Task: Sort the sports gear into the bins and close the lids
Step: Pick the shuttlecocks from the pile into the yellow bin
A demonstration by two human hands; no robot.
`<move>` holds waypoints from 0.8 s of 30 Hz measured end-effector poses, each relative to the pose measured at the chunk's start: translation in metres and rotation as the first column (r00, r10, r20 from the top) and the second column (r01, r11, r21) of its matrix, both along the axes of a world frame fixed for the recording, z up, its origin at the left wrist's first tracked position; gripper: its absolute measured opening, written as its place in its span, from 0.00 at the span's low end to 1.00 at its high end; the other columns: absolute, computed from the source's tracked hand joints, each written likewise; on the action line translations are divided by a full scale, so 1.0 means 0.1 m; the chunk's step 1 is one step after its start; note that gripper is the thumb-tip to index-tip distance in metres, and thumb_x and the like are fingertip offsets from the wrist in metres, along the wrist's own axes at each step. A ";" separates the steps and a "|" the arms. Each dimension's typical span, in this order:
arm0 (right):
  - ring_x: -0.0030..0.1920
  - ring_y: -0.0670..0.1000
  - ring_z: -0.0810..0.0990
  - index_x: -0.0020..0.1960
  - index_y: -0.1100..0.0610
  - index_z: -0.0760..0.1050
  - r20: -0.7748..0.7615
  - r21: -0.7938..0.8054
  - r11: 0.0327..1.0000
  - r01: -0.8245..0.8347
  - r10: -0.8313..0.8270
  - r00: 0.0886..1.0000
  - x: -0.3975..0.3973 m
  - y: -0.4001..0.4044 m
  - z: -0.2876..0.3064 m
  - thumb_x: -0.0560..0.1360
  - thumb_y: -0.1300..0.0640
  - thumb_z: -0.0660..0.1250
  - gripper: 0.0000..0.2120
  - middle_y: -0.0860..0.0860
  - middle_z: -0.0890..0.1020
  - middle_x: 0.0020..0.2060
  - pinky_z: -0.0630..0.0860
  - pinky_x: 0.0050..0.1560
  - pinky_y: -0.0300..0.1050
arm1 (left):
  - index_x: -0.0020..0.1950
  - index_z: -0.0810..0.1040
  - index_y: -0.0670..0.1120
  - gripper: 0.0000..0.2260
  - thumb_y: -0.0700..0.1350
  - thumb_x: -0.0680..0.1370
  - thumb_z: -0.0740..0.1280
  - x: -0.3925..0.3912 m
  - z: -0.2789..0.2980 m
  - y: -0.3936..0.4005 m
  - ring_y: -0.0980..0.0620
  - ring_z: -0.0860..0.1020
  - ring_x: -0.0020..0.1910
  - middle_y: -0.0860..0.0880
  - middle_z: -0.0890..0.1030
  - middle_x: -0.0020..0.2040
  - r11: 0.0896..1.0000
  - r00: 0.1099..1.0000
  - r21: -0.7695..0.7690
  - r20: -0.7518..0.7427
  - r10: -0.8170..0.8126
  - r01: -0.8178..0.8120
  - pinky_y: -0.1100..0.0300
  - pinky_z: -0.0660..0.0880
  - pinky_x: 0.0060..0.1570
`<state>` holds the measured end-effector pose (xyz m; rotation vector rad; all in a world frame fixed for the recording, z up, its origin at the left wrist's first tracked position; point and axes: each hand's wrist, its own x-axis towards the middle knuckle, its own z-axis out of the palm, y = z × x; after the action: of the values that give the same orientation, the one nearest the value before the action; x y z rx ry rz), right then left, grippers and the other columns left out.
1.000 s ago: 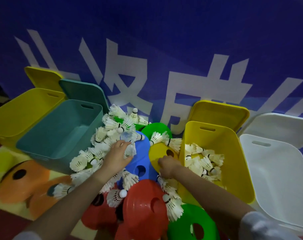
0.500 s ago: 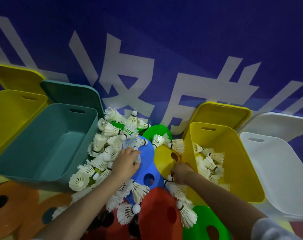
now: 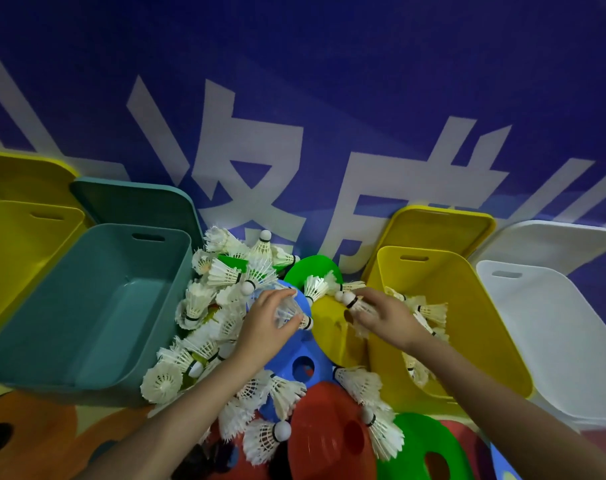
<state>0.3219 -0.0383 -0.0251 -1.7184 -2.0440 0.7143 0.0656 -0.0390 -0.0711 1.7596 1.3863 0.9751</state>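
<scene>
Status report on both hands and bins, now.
Left hand grips a shuttlecock. Right hand grips shuttlecocks beside yellow bin. Lids off.

Four open plastic bins in a row — mustard-yellow rectangular bin (image 3: 21,251) at far left, teal rectangular bin (image 3: 87,306) beside it, bright yellow rectangular bin (image 3: 468,323) right of centre, white rectangular bin (image 3: 554,341) at far right. Each lid matches its bin: mustard lid (image 3: 24,174), teal lid (image 3: 135,206), yellow lid (image 3: 440,233), white lid (image 3: 551,244).

White feather shuttlecocks (image 3: 222,273) with white cork tips and a black band at the neck.

Flat plastic disc markers with round centre holes — blue (image 3: 305,358), red (image 3: 326,434), green (image 3: 423,448), yellow (image 3: 332,327).

Backdrop: deep blue banner (image 3: 329,64) with large white characters. Orange patches on a pale floor mat (image 3: 28,431).
</scene>
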 end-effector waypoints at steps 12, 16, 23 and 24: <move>0.51 0.56 0.77 0.63 0.55 0.73 -0.125 -0.158 0.902 0.401 -0.421 0.898 1.30 -0.06 -0.28 0.80 0.50 0.60 0.15 0.56 0.79 0.54 0.74 0.52 0.51 | 0.60 0.73 0.57 0.15 0.48 0.75 0.70 0.71 0.13 -0.11 0.59 0.72 0.55 0.53 0.72 0.57 0.986 0.998 -0.165 0.056 0.004 0.005 0.69 0.71 0.48; 0.56 0.53 0.78 0.63 0.50 0.73 0.027 -0.401 0.916 0.018 -0.008 1.000 1.36 -0.29 -0.51 0.78 0.51 0.64 0.14 0.52 0.79 0.57 0.74 0.56 0.48 | 0.58 0.73 0.58 0.14 0.47 0.75 0.71 1.00 0.15 -0.23 0.57 0.73 0.55 0.52 0.72 0.56 0.986 0.995 -0.163 0.098 0.033 -0.016 0.68 0.71 0.47; 0.62 0.51 0.75 0.64 0.52 0.74 0.280 -0.486 0.859 -0.160 0.326 0.903 1.59 -0.37 -0.68 0.73 0.52 0.70 0.20 0.50 0.77 0.62 0.72 0.61 0.44 | 0.58 0.73 0.59 0.14 0.48 0.75 0.71 1.32 0.13 -0.55 0.59 0.73 0.55 0.58 0.72 0.56 0.985 0.988 -0.149 0.115 0.107 -0.090 0.68 0.71 0.46; 0.62 0.51 0.75 0.65 0.52 0.74 0.290 -0.478 0.865 -0.150 0.317 0.903 1.64 -0.37 -0.67 0.73 0.52 0.70 0.21 0.51 0.77 0.62 0.71 0.59 0.42 | 0.57 0.73 0.60 0.14 0.48 0.75 0.70 1.37 0.14 -0.58 0.60 0.73 0.55 0.59 0.72 0.56 0.984 0.984 -0.148 0.132 0.119 -0.100 0.67 0.71 0.47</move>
<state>0.4862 -0.0748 -0.0921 -1.9794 -2.5326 1.0879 0.2024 -0.0973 -0.0570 1.4953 1.4374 1.0132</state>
